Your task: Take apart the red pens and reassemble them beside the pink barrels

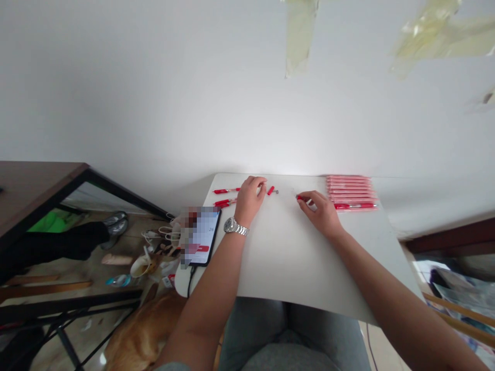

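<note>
Right hand (317, 207): fingers pinching a small red, dark-tipped piece (298, 197) over the white surface (278, 252). Left hand (250, 195): fingers narrowed, cannot tell whether gripping; beside a short red cylindrical piece (270, 190) on that surface. Handling, judged: light fingertip pinch; either piece may roll.

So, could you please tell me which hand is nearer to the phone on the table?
The left hand. It is just beyond the phone and to its right, while the right hand is farther across the table, near a red pen.
</note>
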The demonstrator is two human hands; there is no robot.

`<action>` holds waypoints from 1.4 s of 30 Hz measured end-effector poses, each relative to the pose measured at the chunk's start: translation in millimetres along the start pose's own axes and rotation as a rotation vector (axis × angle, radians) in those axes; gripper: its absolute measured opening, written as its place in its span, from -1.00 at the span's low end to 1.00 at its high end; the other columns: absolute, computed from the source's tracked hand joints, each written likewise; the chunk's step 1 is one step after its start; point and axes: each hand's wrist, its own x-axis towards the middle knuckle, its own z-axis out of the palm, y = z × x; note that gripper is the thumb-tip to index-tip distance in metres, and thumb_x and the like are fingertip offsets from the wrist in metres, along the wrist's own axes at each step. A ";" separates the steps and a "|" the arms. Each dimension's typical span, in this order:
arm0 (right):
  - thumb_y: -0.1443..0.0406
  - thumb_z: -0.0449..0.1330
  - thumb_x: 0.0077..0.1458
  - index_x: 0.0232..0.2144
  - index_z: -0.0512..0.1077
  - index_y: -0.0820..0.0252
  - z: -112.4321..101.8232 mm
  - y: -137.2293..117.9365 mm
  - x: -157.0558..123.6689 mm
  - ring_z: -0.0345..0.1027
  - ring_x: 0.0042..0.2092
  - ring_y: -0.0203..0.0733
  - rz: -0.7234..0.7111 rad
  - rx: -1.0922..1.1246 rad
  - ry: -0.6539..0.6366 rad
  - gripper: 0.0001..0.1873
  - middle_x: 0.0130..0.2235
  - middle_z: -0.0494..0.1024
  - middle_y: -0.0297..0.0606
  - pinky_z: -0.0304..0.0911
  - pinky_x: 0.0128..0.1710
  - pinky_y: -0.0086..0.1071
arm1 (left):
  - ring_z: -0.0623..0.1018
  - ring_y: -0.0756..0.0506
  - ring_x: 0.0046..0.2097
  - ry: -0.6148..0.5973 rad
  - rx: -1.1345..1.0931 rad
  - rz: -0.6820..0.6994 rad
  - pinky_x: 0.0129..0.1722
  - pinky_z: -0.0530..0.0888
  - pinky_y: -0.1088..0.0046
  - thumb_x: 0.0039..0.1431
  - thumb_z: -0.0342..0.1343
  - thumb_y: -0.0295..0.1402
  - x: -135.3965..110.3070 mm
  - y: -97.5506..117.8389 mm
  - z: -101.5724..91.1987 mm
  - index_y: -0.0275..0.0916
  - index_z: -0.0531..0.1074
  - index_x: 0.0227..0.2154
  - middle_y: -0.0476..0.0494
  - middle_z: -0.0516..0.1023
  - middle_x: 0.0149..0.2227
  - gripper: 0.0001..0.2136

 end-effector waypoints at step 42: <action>0.20 0.21 0.32 -0.18 0.52 0.11 -1.9 -1.0 0.0 0.51 -0.26 -0.16 -0.007 0.005 0.012 -0.86 -0.26 0.61 -0.24 0.44 -0.25 -0.25 | 0.46 -0.25 -0.10 -0.123 0.432 -0.036 -0.07 0.38 0.19 0.25 0.21 -0.33 -7.4 -0.6 -1.4 -0.14 0.47 -0.24 -0.18 0.49 -0.20 -0.94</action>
